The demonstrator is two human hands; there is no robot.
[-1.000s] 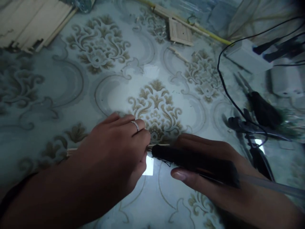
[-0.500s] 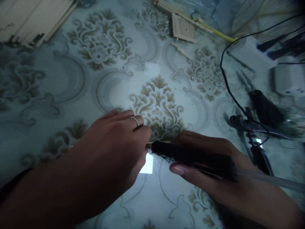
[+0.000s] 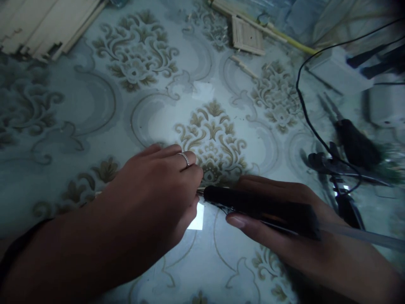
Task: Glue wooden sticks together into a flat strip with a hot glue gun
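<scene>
A dim tabletop, pale and glossy with grey scrolls and brown-gold floral motifs, fills the view. Low at its centre is a black, hand-held tool, probably a hot glue gun, with a short metal tip and a translucent rod out of its back; places below are given from this gun.

The right hand grips the gun's body, thumb along the near side. The left hand, wearing a silver-coloured ring, lies just left of the gun's tip, fingers curled down over a thin, pale wooden strip; how the fingertips hold it is hidden.

The strip's long axis runs sideways, one end showing left of the left hand, the other passing just behind the gun's tip. The left hand is the nearer to it. The tip points left into the curled fingers; whether it touches the strip cannot be told.

Far left beyond the gun are flat pale wooden sticks; straight beyond it, a small wooden panel; to its right, black-handled tools and a black cable.
</scene>
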